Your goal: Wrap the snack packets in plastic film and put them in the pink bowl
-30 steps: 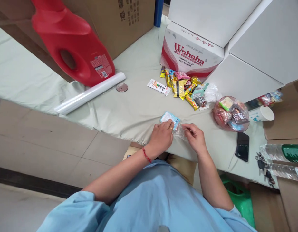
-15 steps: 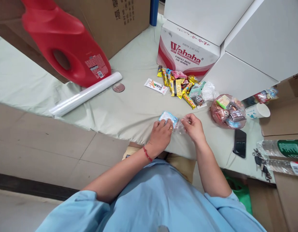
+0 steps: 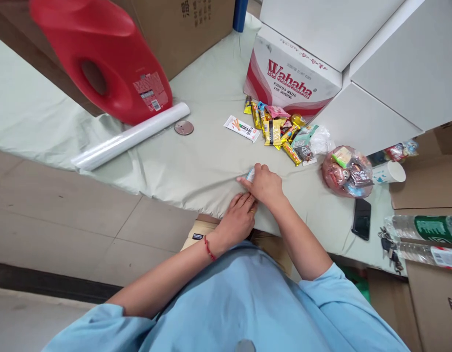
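A small blue-and-white packet lies on the cloth near the table's front edge. Only its far left corner shows; my hands cover the rest. My right hand is closed over the packet from the right, thumb pointing left along the near side. Below it, my left hand has its fingers close together, their tips pressed at the packet's near end and touching my right hand. The clear film seen round the packet earlier is hidden under my hands.
Beyond my hands are a white snack stick wrapper, a heap of snacks and a Wahaha carton. Left stand a film roll, a round disc and a red jug. Right are a film-covered bowl, paper cup and phone.
My right hand has moved left from the clear film onto the packet. My left hand has slid back slightly toward me. The packet is now mostly covered, and the whole view has shifted a little.
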A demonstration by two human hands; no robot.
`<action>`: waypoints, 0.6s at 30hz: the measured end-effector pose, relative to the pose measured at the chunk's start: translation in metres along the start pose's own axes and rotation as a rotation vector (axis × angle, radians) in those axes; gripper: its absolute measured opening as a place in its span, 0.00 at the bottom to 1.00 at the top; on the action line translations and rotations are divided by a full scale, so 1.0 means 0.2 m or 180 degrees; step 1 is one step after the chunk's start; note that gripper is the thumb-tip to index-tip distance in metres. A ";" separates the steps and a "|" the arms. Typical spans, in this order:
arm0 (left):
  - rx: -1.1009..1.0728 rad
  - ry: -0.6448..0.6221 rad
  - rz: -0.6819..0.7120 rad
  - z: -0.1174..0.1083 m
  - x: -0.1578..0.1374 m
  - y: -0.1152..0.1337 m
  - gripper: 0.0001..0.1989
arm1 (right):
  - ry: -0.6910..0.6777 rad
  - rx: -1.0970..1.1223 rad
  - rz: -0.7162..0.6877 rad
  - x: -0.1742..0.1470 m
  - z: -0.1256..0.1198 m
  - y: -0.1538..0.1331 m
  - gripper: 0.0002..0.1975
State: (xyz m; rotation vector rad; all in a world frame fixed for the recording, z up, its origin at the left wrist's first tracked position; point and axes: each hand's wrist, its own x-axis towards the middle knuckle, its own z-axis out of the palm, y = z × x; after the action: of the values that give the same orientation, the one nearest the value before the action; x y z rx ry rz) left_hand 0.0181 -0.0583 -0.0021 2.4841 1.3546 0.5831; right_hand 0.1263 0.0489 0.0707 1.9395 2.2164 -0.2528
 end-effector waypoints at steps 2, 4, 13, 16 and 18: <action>-0.0081 0.0037 0.0071 0.01 -0.05 -0.04 0.23 | -0.0041 -0.0062 0.0033 -0.01 0.00 -0.03 0.32; -0.0155 0.0086 0.0139 0.02 -0.07 -0.06 0.22 | -0.0098 -0.0104 0.0048 -0.01 -0.01 -0.05 0.28; -0.1670 0.0814 -0.0350 -0.03 -0.10 -0.08 0.15 | 0.0591 0.0960 0.0290 -0.21 -0.12 0.34 0.13; -0.2535 0.0940 -0.0984 -0.09 -0.08 -0.07 0.15 | 0.0729 0.2745 0.0214 -0.34 -0.05 0.55 0.16; -0.3224 0.0702 -0.1321 -0.12 -0.05 -0.05 0.24 | 0.0354 0.3727 0.0108 -0.41 0.03 0.61 0.17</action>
State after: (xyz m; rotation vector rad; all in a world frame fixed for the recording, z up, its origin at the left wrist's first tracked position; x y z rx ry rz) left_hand -0.0059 -0.0605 0.0128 1.3268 1.1558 1.1033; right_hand 0.2583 -0.0153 0.0840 2.4499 2.2790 -1.7936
